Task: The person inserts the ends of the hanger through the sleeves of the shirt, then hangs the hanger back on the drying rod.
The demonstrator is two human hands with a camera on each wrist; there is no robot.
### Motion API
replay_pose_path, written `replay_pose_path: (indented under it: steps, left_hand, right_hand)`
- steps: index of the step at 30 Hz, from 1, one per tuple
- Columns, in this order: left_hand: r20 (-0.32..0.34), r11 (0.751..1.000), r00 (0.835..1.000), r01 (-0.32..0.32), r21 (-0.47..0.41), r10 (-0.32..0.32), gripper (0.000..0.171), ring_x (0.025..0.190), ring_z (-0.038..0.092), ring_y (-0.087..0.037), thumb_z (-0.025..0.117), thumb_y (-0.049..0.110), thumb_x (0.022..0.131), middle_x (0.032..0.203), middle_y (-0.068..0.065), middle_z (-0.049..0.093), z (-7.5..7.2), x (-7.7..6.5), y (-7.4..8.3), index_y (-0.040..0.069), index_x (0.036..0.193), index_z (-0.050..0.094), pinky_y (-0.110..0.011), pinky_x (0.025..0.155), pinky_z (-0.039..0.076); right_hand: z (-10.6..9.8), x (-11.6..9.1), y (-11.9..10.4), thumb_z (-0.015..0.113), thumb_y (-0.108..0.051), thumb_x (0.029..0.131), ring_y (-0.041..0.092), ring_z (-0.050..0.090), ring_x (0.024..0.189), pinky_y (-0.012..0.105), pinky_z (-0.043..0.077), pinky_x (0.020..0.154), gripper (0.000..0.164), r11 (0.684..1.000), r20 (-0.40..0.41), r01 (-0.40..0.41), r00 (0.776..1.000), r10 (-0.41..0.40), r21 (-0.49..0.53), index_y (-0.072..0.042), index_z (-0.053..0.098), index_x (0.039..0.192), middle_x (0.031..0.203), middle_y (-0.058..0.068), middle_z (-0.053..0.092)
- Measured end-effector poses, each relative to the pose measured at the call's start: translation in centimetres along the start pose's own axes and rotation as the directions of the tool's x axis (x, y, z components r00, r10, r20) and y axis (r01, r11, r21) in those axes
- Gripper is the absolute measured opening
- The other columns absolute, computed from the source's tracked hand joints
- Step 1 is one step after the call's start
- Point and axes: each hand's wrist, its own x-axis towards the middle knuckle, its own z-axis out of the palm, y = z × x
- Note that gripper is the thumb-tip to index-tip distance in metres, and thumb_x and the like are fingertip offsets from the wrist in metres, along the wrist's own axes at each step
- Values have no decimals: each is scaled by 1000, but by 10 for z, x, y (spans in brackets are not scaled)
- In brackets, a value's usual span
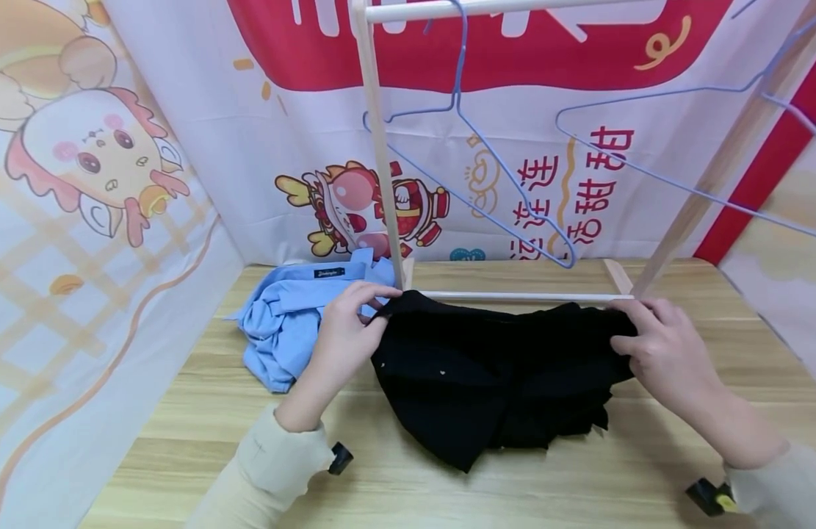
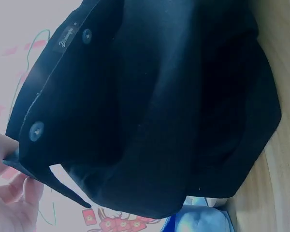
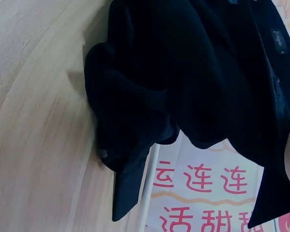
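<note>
A black garment (image 1: pixel 487 375) is stretched between both hands above the wooden table, its lower part drooping in folds. My left hand (image 1: pixel 347 330) pinches its upper left corner; in the left wrist view the fingers (image 2: pixel 24 191) grip a pointed end of the cloth. A small label (image 2: pixel 66 36) and round buttons (image 2: pixel 36 131) show near the garment's edge. At the upper right corner, my right hand (image 1: pixel 672 356) holds the cloth between thumb and fingers. Only a bit of that hand shows in the right wrist view.
A crumpled light blue garment (image 1: pixel 282 316) lies to the left. Behind stands a rack with a white lower rail (image 1: pixel 520 296) and wooden posts (image 1: pixel 381 147). Two blue wire hangers (image 1: pixel 493 150) hang from it. Printed cloth walls (image 1: pixel 249 184) enclose the table (image 1: pixel 183 455).
</note>
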Motion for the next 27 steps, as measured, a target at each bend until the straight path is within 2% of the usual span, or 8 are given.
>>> replay_pose_path:
  steps: [2,6,9,11,13,17,21,27]
  left_hand:
    - [-2,1000,1000,0,-5,0,30,91,62,-21,70,-7,90,111,-6,69,0,0,0,11,113,77,-37,75,59]
    - [62,999,997,49,16,-50,23,93,66,-21,73,1,92,110,-5,72,3,-1,-4,11,112,77,-38,80,59]
    - [102,996,991,89,26,-91,20,93,67,-20,74,5,92,106,-3,73,4,-2,-7,12,110,78,-40,84,58]
    - [105,995,990,95,16,-96,18,92,68,-20,75,5,92,103,-3,74,4,-1,-7,12,109,78,-41,85,57]
    - [94,996,991,93,-9,-91,17,91,67,-19,75,5,92,102,-3,74,4,-1,-6,12,108,78,-41,84,58]
    - [58,995,996,74,-72,-70,14,91,68,-20,75,8,93,101,-3,74,5,1,-4,10,107,78,-42,84,58]
    - [37,987,995,93,-132,-89,13,91,68,-21,75,13,94,103,-3,74,9,2,-6,9,107,78,-42,81,57]
    - [19,964,988,156,-217,-155,15,93,66,-22,75,17,95,107,-5,72,12,5,-8,10,109,77,-41,80,54]
  right_hand:
    - [-1,0,0,35,4,87,51,53,91,63,43,67,41,1000,12,-3,1000,3,-4,-7,68,65,112,29,59]
    - [-2,-2,-1,48,14,71,49,55,93,61,44,66,30,999,34,-50,998,49,20,-8,69,67,112,27,60]
    - [-4,-3,-2,53,19,67,45,57,98,38,50,89,34,988,48,-131,991,128,83,-8,72,75,113,23,63]
    - [-6,-2,-4,55,22,67,43,58,100,18,39,101,38,973,38,-191,982,188,130,-7,74,83,113,21,65]
    - [-9,0,-6,55,23,69,39,60,101,6,27,100,42,957,21,-242,970,242,157,-7,76,90,112,18,66]
    - [-12,3,-10,57,22,76,29,61,99,4,31,95,42,926,-14,-324,943,333,195,-7,78,99,109,15,69]
    - [-9,3,-12,63,22,78,12,59,95,5,38,79,41,892,19,-392,917,398,226,-9,80,100,110,10,71]
    - [3,-6,-16,72,19,73,12,53,80,14,36,64,38,888,90,-398,917,387,231,-10,80,96,104,8,71]
